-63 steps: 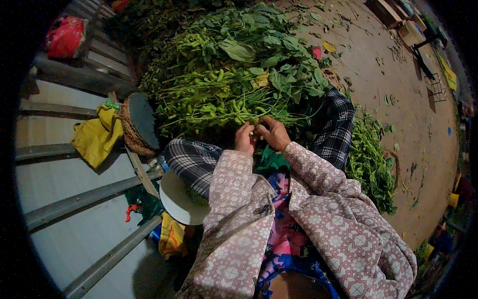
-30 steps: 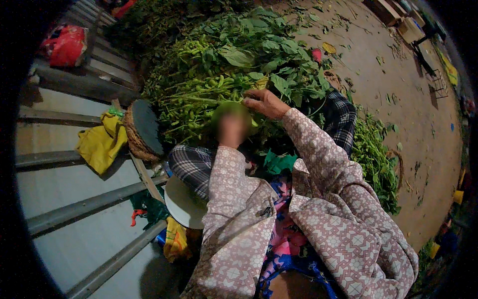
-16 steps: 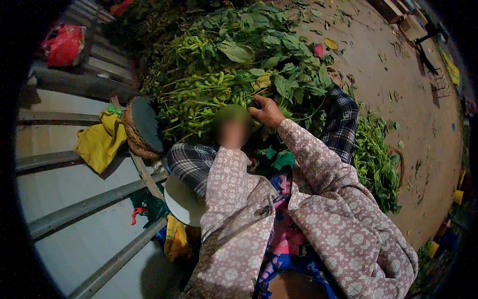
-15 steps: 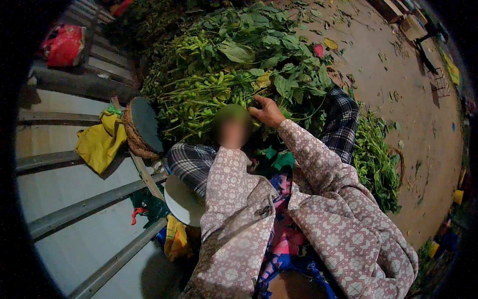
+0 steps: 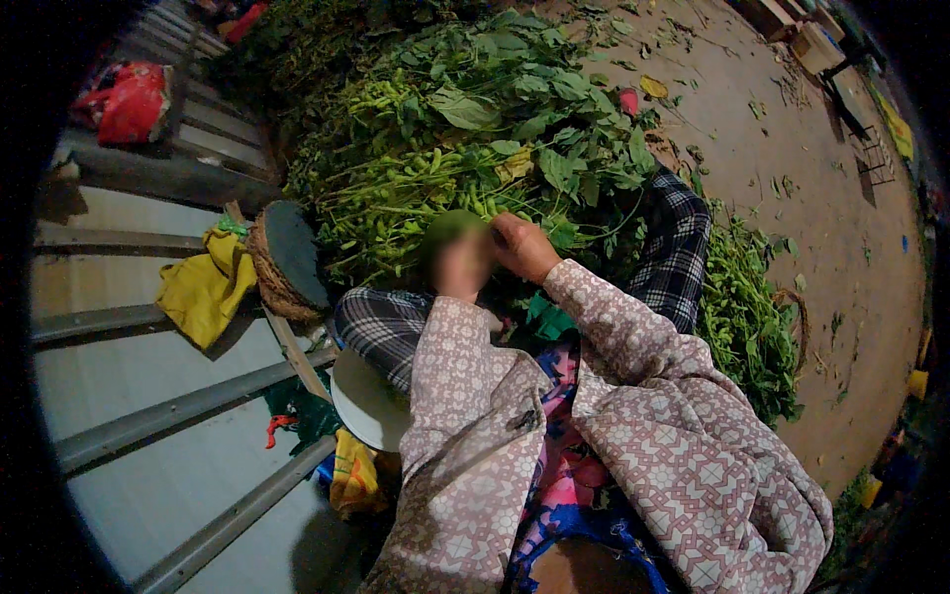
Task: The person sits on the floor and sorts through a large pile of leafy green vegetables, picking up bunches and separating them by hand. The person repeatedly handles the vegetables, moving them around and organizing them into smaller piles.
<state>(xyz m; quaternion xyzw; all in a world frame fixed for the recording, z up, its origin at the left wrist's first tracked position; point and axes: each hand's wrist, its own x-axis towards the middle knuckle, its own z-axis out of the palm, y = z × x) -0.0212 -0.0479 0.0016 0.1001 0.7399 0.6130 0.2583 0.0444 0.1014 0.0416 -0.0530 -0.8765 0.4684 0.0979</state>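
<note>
A big heap of leafy green bean plants [image 5: 539, 84] with plump pods lies before me, and a bunch of pod-laden stems [image 5: 396, 213] reaches over to my lap. My left hand [image 5: 461, 271] is at the near edge of these stems; a blurred patch covers its fingers, so its grip cannot be made out. Right beside it, my right hand [image 5: 527, 247] is closed, fingers curled down toward the left hand. Whatever it pinches is hidden behind the hand and the blur. Pods and stalks surround both hands.
Left of my knee stand a round woven-sided stool [image 5: 292, 259], a yellow cloth [image 5: 210, 285] and a pale basin [image 5: 371, 399]. Metal slats [image 5: 188, 408] run across pale panels there. More podded plants [image 5: 744, 317] lie on the brown floor [image 5: 841, 327] at right. A red bag [image 5: 131, 102] sits far left.
My right hand has moved down and slightly left from among the pods, so it now meets the left hand. The left hand has barely shifted.
</note>
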